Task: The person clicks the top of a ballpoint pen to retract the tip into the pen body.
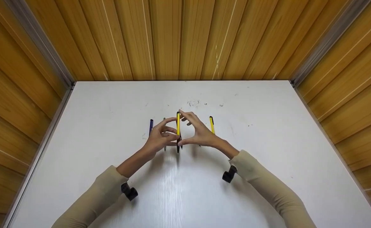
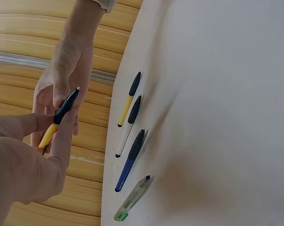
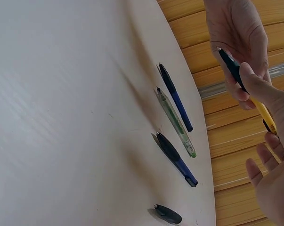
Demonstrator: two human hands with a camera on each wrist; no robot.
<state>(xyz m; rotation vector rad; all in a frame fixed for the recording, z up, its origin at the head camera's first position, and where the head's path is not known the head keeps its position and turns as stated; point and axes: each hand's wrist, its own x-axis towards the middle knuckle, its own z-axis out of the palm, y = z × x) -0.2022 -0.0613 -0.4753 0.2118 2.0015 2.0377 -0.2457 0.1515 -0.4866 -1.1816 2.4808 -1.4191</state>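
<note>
A yellow pen with a black grip [image 1: 178, 125] is held up over the table between both hands. My left hand [image 1: 160, 137] pinches it by the grip, with thumb and finger on opposite sides in the left wrist view. From the other side, my right hand [image 1: 203, 131] reaches along the pen, fingers spread. Its index fingertip is at the pen's top end and its thumb lies against the black grip. The black tip [image 3: 220, 51] stays uncovered in the right wrist view.
Several pens lie in a row on the white table [image 1: 109, 104]: a blue pen [image 1: 151, 126], a clear green pen [image 2: 132, 200], another blue pen [image 3: 178, 161], a white pen with black grip [image 2: 126, 129] and a second yellow pen [image 1: 211, 124]. Wood-look walls [image 1: 166, 38] enclose the table.
</note>
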